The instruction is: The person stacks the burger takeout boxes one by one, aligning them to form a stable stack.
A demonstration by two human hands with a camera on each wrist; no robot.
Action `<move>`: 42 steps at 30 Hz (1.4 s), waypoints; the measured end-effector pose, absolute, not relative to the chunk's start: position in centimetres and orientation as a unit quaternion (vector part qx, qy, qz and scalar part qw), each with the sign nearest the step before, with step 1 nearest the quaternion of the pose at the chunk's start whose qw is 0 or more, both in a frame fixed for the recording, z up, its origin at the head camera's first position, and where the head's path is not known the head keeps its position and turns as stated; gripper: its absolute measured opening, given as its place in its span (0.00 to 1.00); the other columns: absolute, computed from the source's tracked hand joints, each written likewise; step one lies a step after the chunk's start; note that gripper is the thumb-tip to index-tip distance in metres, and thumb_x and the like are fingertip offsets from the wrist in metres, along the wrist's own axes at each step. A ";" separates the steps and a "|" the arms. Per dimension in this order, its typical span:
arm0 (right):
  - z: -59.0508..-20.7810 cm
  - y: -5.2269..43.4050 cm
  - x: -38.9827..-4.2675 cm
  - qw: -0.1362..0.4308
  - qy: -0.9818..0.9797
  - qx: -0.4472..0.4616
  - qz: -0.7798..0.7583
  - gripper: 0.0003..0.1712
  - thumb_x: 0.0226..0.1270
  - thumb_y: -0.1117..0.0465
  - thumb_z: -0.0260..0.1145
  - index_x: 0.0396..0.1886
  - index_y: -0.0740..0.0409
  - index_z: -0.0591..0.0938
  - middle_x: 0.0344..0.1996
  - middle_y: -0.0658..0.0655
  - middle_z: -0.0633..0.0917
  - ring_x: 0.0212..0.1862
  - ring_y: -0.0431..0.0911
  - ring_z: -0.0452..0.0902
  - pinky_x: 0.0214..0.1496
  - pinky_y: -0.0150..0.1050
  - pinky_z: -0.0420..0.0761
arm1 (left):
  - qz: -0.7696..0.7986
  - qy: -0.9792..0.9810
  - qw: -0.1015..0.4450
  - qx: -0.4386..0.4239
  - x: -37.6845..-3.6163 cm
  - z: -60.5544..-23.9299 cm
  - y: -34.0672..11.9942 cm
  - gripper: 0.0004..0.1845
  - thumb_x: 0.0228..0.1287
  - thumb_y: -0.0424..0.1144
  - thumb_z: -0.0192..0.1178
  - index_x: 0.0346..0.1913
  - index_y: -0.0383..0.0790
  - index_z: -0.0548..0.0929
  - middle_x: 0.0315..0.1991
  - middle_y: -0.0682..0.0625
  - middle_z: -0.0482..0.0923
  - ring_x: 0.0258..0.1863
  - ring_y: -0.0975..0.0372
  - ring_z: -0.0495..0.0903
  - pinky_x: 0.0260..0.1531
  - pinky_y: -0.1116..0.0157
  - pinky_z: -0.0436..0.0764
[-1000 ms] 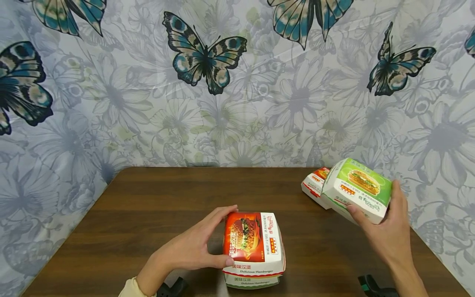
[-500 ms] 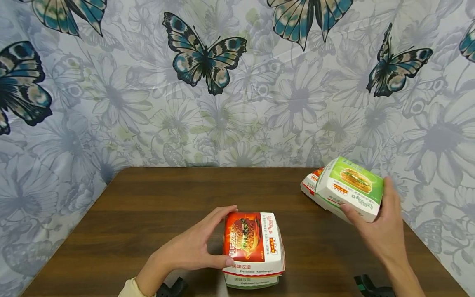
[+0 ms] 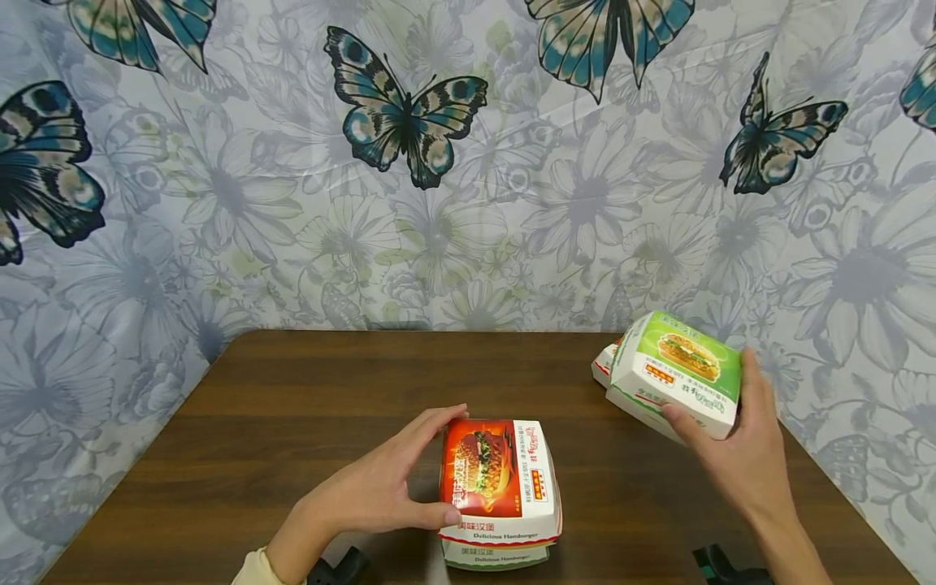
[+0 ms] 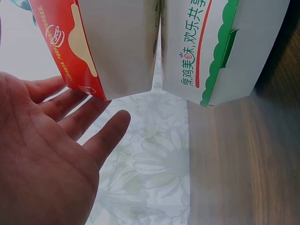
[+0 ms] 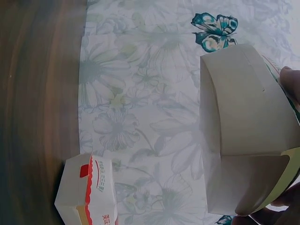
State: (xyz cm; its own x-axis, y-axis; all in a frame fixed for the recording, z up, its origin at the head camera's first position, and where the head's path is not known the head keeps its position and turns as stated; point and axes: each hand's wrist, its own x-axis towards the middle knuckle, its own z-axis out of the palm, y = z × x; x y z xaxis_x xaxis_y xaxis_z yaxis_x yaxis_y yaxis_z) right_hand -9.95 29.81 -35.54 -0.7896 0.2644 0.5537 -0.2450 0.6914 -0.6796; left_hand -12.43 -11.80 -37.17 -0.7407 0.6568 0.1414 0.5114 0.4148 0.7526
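L hand (image 4: 42, 168) fingers (image 4: 108, 133) under red box (image 4: 98, 42), beside green box (image 4: 220, 47)

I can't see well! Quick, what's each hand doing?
Left hand: holding the red burger box on the stack.
Right hand: holding the green burger box off the table.
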 end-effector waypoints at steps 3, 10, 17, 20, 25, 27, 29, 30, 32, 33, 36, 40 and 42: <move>-35.4 29.7 -9.8 0.320 -0.863 0.002 0.390 0.65 0.60 0.55 0.78 0.86 0.43 0.44 0.79 0.66 0.57 0.71 0.60 0.57 0.65 0.19 0.51 | 0.415 0.836 0.091 0.347 -12.4 -37.1 -11.8 0.51 0.58 0.61 0.72 0.79 0.74 0.51 0.77 0.68 0.56 0.72 0.64 0.64 0.68 0.42 0.72; -35.0 29.3 -9.4 0.316 -0.868 0.015 0.382 0.65 0.60 0.55 0.77 0.86 0.42 0.44 0.80 0.65 0.57 0.72 0.61 0.57 0.67 0.21 0.50 | 0.411 0.836 0.088 0.352 -12.3 -36.9 -11.9 0.52 0.59 0.61 0.72 0.80 0.71 0.51 0.77 0.64 0.57 0.72 0.63 0.64 0.68 0.43 0.72; -34.4 28.6 -9.0 0.302 -0.872 0.026 0.385 0.67 0.59 0.55 0.78 0.86 0.40 0.42 0.81 0.62 0.54 0.76 0.61 0.53 0.74 0.29 0.49 | 0.405 0.842 0.084 0.347 -12.2 -36.8 -11.9 0.52 0.58 0.62 0.72 0.80 0.73 0.51 0.77 0.67 0.56 0.72 0.64 0.64 0.69 0.47 0.72; -34.2 28.2 -8.8 0.297 -0.871 0.032 0.390 0.67 0.58 0.55 0.78 0.86 0.39 0.43 0.82 0.60 0.52 0.79 0.61 0.49 0.79 0.41 0.47 | 0.405 0.841 0.080 0.350 -12.3 -36.9 -12.0 0.51 0.58 0.61 0.72 0.80 0.72 0.51 0.77 0.65 0.57 0.72 0.64 0.64 0.69 0.47 0.73; -33.8 27.6 -8.5 0.300 -0.868 0.042 0.394 0.67 0.57 0.56 0.79 0.85 0.39 0.44 0.82 0.59 0.52 0.81 0.58 0.48 0.79 0.39 0.47 | 0.410 0.838 0.082 0.350 -12.2 -36.8 -12.0 0.51 0.58 0.61 0.72 0.79 0.73 0.52 0.77 0.66 0.57 0.72 0.65 0.64 0.69 0.46 0.72; -33.7 27.3 -8.4 0.304 -0.867 0.045 0.393 0.67 0.56 0.57 0.79 0.85 0.38 0.45 0.82 0.59 0.54 0.80 0.57 0.49 0.76 0.31 0.47 | 0.413 0.837 0.084 0.350 -12.2 -36.7 -12.0 0.51 0.58 0.61 0.73 0.79 0.73 0.53 0.76 0.67 0.57 0.72 0.65 0.64 0.69 0.46 0.72; -33.6 27.1 -8.3 0.306 -0.865 0.051 0.394 0.67 0.55 0.58 0.80 0.85 0.38 0.45 0.82 0.58 0.55 0.79 0.55 0.51 0.74 0.26 0.48 | 0.414 0.836 0.085 0.350 -12.2 -36.7 -12.0 0.51 0.58 0.61 0.73 0.79 0.74 0.53 0.76 0.69 0.57 0.72 0.65 0.64 0.70 0.46 0.72; -33.6 27.0 -8.3 0.306 -0.865 0.054 0.395 0.68 0.55 0.59 0.80 0.85 0.37 0.45 0.82 0.58 0.55 0.79 0.53 0.52 0.72 0.23 0.49 | 0.415 0.836 0.085 0.349 -12.2 -36.7 -12.0 0.51 0.57 0.61 0.73 0.79 0.74 0.53 0.76 0.69 0.57 0.73 0.66 0.64 0.70 0.45 0.71; -33.5 26.7 -8.3 0.308 -0.863 0.062 0.396 0.68 0.54 0.60 0.81 0.85 0.38 0.45 0.81 0.57 0.56 0.78 0.51 0.53 0.69 0.19 0.50 | 0.414 0.836 0.084 0.349 -12.2 -36.6 -12.0 0.51 0.57 0.62 0.73 0.79 0.74 0.53 0.76 0.69 0.57 0.72 0.66 0.64 0.70 0.45 0.71; -33.4 26.6 -8.3 0.308 -0.863 0.065 0.396 0.69 0.54 0.60 0.81 0.85 0.38 0.46 0.81 0.57 0.57 0.78 0.50 0.53 0.69 0.18 0.50 | 0.413 0.837 0.084 0.349 -12.2 -36.6 -12.0 0.51 0.57 0.62 0.73 0.79 0.74 0.53 0.76 0.70 0.57 0.72 0.66 0.64 0.70 0.46 0.71; -33.3 26.3 -8.2 0.309 -0.862 0.075 0.395 0.70 0.52 0.61 0.82 0.85 0.38 0.46 0.81 0.56 0.58 0.77 0.47 0.54 0.67 0.15 0.52 | 0.412 0.837 0.080 0.353 -12.2 -36.7 -12.0 0.51 0.58 0.61 0.73 0.79 0.73 0.53 0.76 0.69 0.57 0.72 0.65 0.64 0.69 0.46 0.72; -33.3 25.9 -8.1 0.310 -0.860 0.087 0.395 0.71 0.49 0.62 0.83 0.85 0.39 0.47 0.80 0.57 0.59 0.75 0.44 0.55 0.65 0.15 0.53 | 0.414 0.836 0.085 0.350 -12.2 -36.7 -11.9 0.51 0.57 0.61 0.73 0.79 0.74 0.53 0.76 0.69 0.56 0.72 0.65 0.64 0.69 0.44 0.72; -33.2 25.6 -8.1 0.311 -0.858 0.095 0.397 0.72 0.48 0.62 0.83 0.85 0.40 0.47 0.79 0.59 0.60 0.73 0.41 0.56 0.65 0.15 0.53 | 0.414 0.836 0.087 0.349 -12.2 -36.7 -11.9 0.51 0.57 0.61 0.73 0.79 0.74 0.53 0.76 0.69 0.56 0.72 0.65 0.64 0.69 0.44 0.72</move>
State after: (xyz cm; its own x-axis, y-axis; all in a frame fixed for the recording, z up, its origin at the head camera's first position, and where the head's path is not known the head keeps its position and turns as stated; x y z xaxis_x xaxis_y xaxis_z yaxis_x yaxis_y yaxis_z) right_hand -8.10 25.64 -33.25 -0.7889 0.0832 0.6089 -0.4103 0.6663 -0.6226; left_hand -12.21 -11.92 -36.69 -0.7413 0.6556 0.1437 0.5115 0.4131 0.7535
